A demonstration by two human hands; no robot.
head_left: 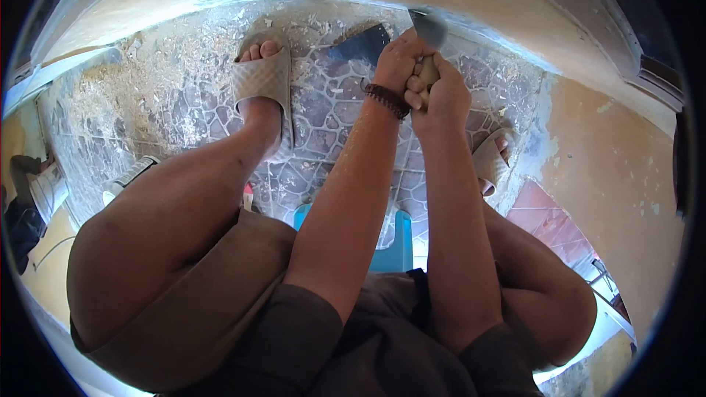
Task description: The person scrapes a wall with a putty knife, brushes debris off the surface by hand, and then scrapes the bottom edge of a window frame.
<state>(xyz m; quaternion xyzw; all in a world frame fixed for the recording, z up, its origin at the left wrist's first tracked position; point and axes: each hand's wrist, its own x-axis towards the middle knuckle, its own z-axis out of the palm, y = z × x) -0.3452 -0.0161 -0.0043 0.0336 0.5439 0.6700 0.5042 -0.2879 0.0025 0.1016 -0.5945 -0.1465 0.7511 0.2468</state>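
Observation:
A scraper [431,29] with a wide metal blade is held up against the base of the peeling wall [323,1]. Its yellowish handle [428,72] shows between my fingers. My left hand [401,62], with a dark beaded bracelet at the wrist, is closed around the upper handle near the blade. Lower down, my right hand [446,94] wraps the handle from the right, and the two hands touch. Just left of my left hand, a dark flat sheet [364,45] lies on the floor.
Paint flakes [158,99] litter the patterned stone floor [316,132]. My slippered feet [263,70] stand either side of my arms. A blue plastic stool [401,250] is beneath me. At right, another wall [603,154] has chipped paint, above reddish tiles [540,217].

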